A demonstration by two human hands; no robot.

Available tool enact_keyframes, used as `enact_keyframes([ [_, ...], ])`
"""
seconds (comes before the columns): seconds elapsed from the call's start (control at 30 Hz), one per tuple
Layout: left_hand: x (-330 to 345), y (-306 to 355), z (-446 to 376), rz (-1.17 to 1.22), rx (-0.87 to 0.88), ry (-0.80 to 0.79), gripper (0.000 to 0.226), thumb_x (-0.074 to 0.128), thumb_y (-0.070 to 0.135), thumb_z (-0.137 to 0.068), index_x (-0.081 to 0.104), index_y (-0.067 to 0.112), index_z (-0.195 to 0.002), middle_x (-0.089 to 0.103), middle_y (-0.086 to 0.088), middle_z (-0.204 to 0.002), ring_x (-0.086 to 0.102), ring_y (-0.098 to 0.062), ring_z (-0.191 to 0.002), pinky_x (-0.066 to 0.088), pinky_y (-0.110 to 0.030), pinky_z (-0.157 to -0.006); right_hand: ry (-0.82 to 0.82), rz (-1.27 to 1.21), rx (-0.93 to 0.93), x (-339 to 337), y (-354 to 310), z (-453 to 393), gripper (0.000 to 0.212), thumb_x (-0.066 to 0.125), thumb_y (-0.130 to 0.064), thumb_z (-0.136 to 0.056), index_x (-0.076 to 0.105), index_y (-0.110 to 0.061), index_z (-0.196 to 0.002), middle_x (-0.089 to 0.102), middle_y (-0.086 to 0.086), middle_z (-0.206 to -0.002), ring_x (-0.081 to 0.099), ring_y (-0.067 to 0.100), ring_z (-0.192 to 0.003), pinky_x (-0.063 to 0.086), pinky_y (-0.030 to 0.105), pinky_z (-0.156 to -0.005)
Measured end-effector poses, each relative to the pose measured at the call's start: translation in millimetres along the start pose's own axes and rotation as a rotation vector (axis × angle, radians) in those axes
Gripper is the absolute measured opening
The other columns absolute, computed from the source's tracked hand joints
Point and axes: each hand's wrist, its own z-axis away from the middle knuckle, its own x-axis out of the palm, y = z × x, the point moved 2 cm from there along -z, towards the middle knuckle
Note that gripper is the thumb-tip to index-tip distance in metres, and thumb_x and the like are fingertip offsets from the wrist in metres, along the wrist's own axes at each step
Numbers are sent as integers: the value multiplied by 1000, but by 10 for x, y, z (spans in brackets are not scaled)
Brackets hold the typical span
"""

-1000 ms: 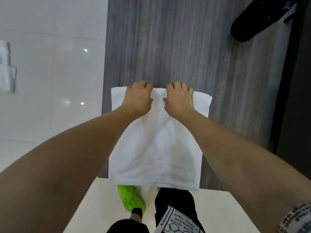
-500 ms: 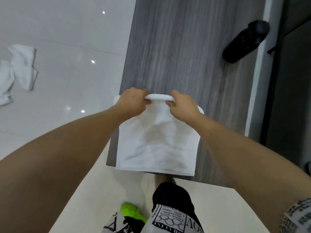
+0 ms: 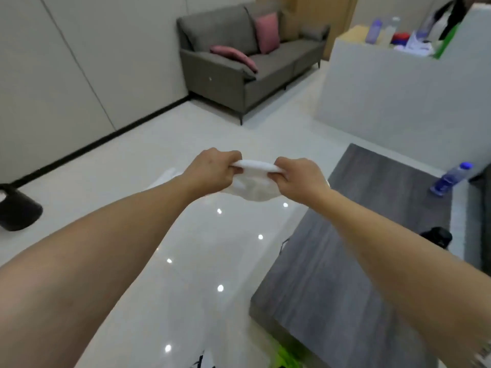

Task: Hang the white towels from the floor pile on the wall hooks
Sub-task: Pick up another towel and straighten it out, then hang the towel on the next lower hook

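A white towel (image 3: pixel 254 187) hangs in the air in front of me, bunched along its top edge. My left hand (image 3: pixel 214 166) grips the left end of that edge and my right hand (image 3: pixel 297 174) grips the right end, both held out at arm's length above the glossy white floor. A bit of white cloth (image 3: pixel 166 176) shows on the floor behind my left forearm, mostly hidden by the arm. No wall hooks are in view.
A low grey wood-grain table (image 3: pixel 358 256) stands at my right with a blue-capped bottle (image 3: pixel 451 178) lying beyond it. A grey sofa (image 3: pixel 247 65) with pink cushions sits at the back. A white counter (image 3: pixel 398 91) is at the right and a black stand base (image 3: pixel 16 211) at the left.
Both hands have lifted the towel off the grey table, gathering its top edge. My view has swung up and left, from the tabletop to the room.
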Motion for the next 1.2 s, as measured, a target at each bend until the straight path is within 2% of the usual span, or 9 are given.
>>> enact_keyframes([
  [0.1,-1011,-690,813,-71,-75,135,13,52,34,-90,48,33,-78,50,3,-62,49,-16,-60,30,-29,-50,96,40,-253,-116,-1289,-192,24,55,-41,-91,53,-19,-81,55,-3,-64,55,28,-63,33,32,-56],
  [0.23,-2163,-1571,1899,-185,-226,297,7,58,32,-91,56,30,-84,46,10,-60,46,-21,-63,29,-29,-53,179,-11,-483,-120,-3033,-358,29,56,-49,-90,46,-26,-76,48,-7,-61,44,21,-56,31,31,-53],
  [0.33,-2826,-2180,2762,-248,-378,385,6,58,34,-91,59,28,-90,48,8,-65,48,-23,-68,29,-29,-53,174,-96,-628,-30,-4261,-454,31,58,-53,-88,54,-23,-80,60,-3,-68,47,21,-61,33,31,-55],
  [0.43,-3338,-2708,3649,-264,-523,475,7,60,32,-90,62,26,-89,49,10,-63,49,-22,-67,31,-27,-52,110,-195,-762,133,-5434,-502,32,59,-57,-86,56,-26,-82,59,-7,-69,53,21,-67,35,30,-58],
  [0.53,-3717,-3182,4486,-305,-680,527,8,61,30,-90,64,22,-88,58,0,-68,53,-25,-68,39,-29,-55,83,-293,-915,385,-6564,-456,30,63,-57,-84,59,-27,-82,54,-9,-68,50,19,-67,35,29,-60],
  [0.7,-4272,-3875,5752,-362,-930,547,23,63,36,-91,51,31,-71,50,9,-63,50,-17,-61,31,-27,-50,-42,-404,-1179,900,-8343,-278,31,65,-54,-84,66,-23,-82,53,-7,-65,54,23,-66,35,29,-56],
  [0.83,-4793,-4278,6642,-318,-1166,610,29,68,44,-85,54,32,-63,56,7,-65,53,-10,-59,34,-26,-51,-150,-461,-1404,1153,-9707,-103,36,64,-57,-83,57,-24,-70,50,-8,-56,54,22,-61,44,33,-55],
  [0.93,-5112,-4481,7250,-316,-1328,685,27,69,50,-80,60,30,-66,60,7,-66,57,-11,-59,39,-26,-50,-207,-499,-1544,1248,-10696,81,38,63,-61,-82,53,-27,-66,50,-8,-56,53,20,-61,36,31,-52],
  [1.2,-5492,-4909,8687,-394,-1659,744,31,66,60,-74,63,29,-68,62,7,-67,61,-12,-64,50,-33,-57,-350,-571,-1832,1684,-12580,933,48,51,-73,-80,54,-27,-66,56,-11,-60,53,8,-58,31,27,-48],
])
